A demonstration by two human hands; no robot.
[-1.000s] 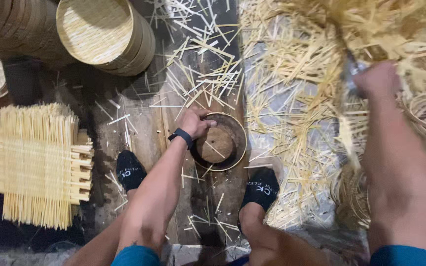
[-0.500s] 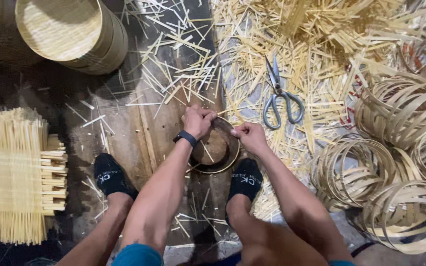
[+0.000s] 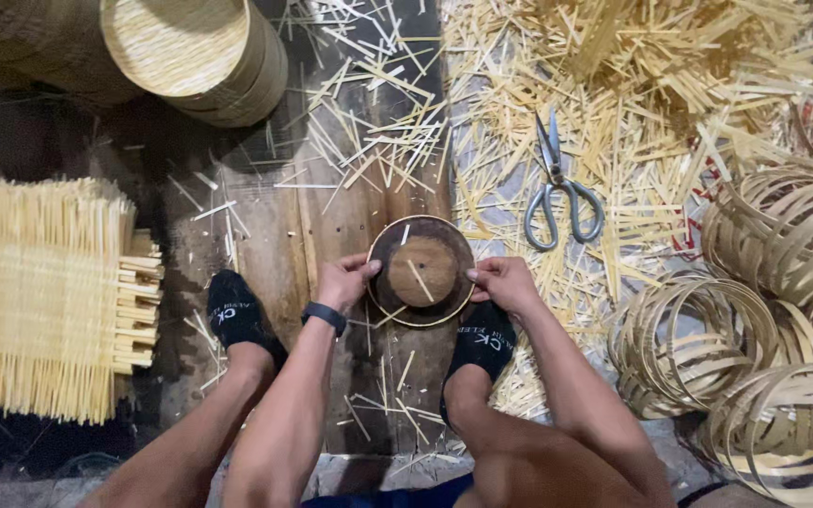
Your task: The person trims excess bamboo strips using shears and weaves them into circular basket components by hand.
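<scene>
Here round wooden block [image 3: 422,270] between left hand [image 3: 345,280], right hand [image 3: 503,282], both touching.

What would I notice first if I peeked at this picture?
Right in the middle, the left hand and right hand grip a thin bamboo hoop around a round wooden block on the floor. Gray scissors lie above on a big scatter of bamboo sticks. Coiled bamboo hoops pile at the right, and a woven bamboo mat lies at the left.
</scene>
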